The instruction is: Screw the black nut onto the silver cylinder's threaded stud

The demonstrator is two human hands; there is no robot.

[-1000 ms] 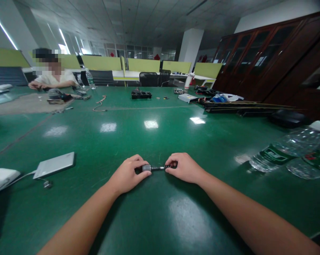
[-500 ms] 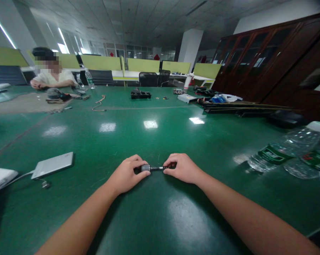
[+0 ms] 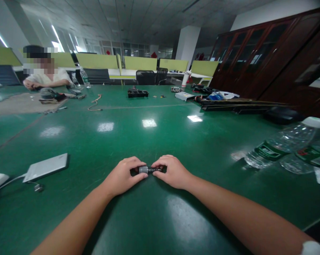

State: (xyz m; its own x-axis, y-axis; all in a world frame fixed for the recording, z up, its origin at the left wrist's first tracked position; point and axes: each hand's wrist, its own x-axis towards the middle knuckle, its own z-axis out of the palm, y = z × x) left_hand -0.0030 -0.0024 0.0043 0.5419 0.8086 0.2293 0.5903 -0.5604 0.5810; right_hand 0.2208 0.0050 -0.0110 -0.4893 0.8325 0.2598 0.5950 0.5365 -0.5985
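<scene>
While left fingers (image 3: 141, 177) grip a grey cylinder (image 3: 143, 170), right fingers (image 3: 159, 162) pinch the dark rod (image 3: 150, 170) end-on to it, green bench (image 3: 128, 136) beneath.

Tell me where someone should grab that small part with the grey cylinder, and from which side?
Probably by its thick grey cylinder, from the left, pinching opposite sides as the left hand does. Its length runs left to right, and the slimmer dark shaft sticks out toward the right hand.
</scene>
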